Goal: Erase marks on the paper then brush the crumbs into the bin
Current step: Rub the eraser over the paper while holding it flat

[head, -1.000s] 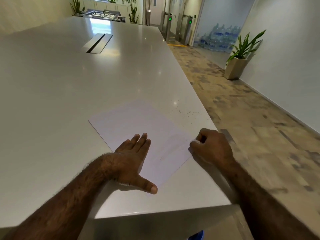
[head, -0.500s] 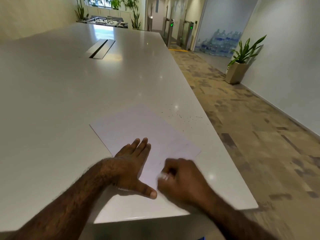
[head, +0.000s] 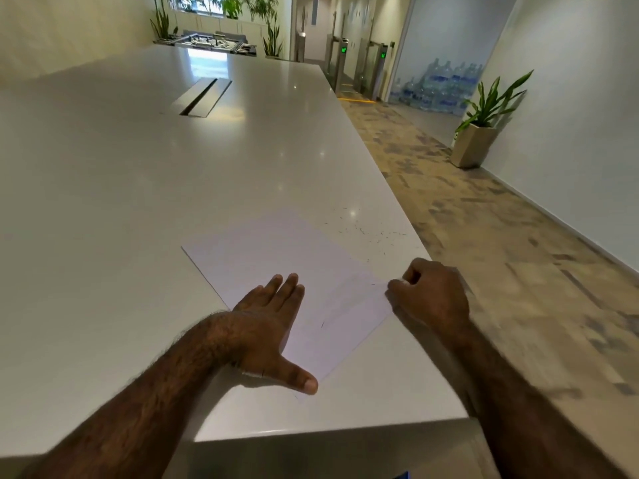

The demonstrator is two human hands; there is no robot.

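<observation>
A white sheet of paper (head: 276, 257) lies at an angle near the table's front right corner. My left hand (head: 273, 326) presses flat on its near left part, fingers spread and thumb out. My right hand (head: 428, 295) is closed in a fist at the paper's right corner, gripping a small white eraser (head: 401, 282) that barely shows at the fingertips. Faint pencil marks (head: 322, 324) remain on the paper between the hands. Dark eraser crumbs (head: 373, 235) are scattered on the table beyond the paper's right edge.
The long white table (head: 173, 174) has a cable slot (head: 204, 97) further back. Its right edge borders a patterned floor with a potted plant (head: 480, 133) by the wall. A blue object (head: 403, 475) peeks out below the table's front edge.
My right hand swept from the paper's right corner toward the near middle of the sheet, then back out to the right corner. My left hand stayed pressed on the paper.
</observation>
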